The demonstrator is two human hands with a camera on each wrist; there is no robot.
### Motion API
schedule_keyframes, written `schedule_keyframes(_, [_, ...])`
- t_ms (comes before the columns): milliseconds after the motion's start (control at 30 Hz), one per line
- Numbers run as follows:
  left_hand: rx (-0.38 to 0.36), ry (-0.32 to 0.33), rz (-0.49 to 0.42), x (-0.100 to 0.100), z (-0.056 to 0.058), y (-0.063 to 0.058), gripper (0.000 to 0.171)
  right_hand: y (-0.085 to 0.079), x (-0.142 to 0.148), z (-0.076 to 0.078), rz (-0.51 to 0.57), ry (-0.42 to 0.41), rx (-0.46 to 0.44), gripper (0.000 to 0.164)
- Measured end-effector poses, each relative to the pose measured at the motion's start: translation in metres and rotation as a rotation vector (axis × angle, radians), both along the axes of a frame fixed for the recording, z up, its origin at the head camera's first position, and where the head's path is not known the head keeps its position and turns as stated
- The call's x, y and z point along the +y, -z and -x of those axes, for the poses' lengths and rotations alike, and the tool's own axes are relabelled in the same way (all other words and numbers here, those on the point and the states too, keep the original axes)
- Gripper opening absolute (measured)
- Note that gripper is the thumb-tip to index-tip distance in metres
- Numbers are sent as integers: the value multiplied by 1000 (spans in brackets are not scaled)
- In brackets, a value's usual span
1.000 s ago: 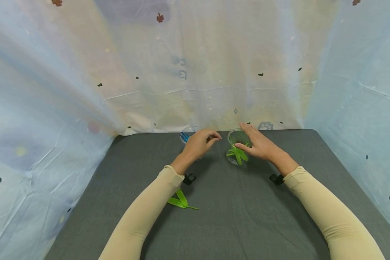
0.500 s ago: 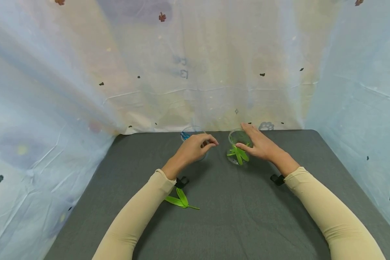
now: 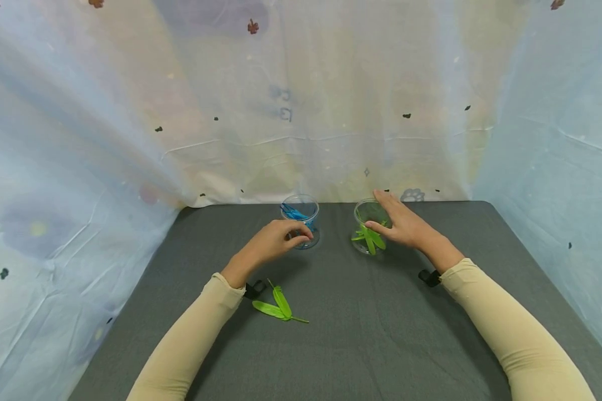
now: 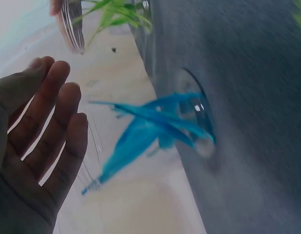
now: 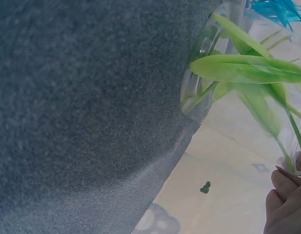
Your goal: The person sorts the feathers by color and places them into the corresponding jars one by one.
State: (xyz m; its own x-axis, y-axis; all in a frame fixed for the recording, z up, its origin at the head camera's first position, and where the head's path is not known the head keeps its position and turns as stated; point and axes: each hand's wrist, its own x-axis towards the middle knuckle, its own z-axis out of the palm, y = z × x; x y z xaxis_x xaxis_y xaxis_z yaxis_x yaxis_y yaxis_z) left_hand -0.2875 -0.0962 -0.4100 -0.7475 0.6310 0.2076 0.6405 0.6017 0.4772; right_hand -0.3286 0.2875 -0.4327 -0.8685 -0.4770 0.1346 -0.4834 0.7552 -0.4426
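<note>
My left hand (image 3: 276, 242) hovers in front of a clear jar (image 3: 301, 195) that holds blue artificial leaves (image 3: 295, 213). In the left wrist view its fingers (image 4: 60, 129) are loosely bent with nothing between them, and the blue leaves (image 4: 145, 126) show beyond them. To the right, a second clear jar (image 3: 357, 214) contains green artificial leaves (image 3: 371, 241). My right hand (image 3: 403, 225) grips this jar near its rim, thumb at the front and fingers round the far side. In the right wrist view, fingertips (image 5: 284, 184) lie at its mouth, beside the green stems.
A green leaf sprig (image 3: 281, 307) lies on the grey table (image 3: 341, 356) near my left wrist. Both jars stand close to the table's far edge. A pale patterned curtain (image 3: 331, 100) hangs right behind them and along both sides.
My left hand has drawn back to the left and towards me, uncovering the jar of blue leaves and more of the loose green sprig. The right hand stays on its jar.
</note>
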Motion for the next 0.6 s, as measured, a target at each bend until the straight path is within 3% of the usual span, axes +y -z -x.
schedule_keyframes(367, [0, -22, 16, -35, -6, 6, 17, -2, 0, -2, 5, 5, -8, 98])
schedule_keyframes(600, [-67, -46, 78, -56, -11, 16, 18, -2, -2, -2, 5, 7, -13, 98])
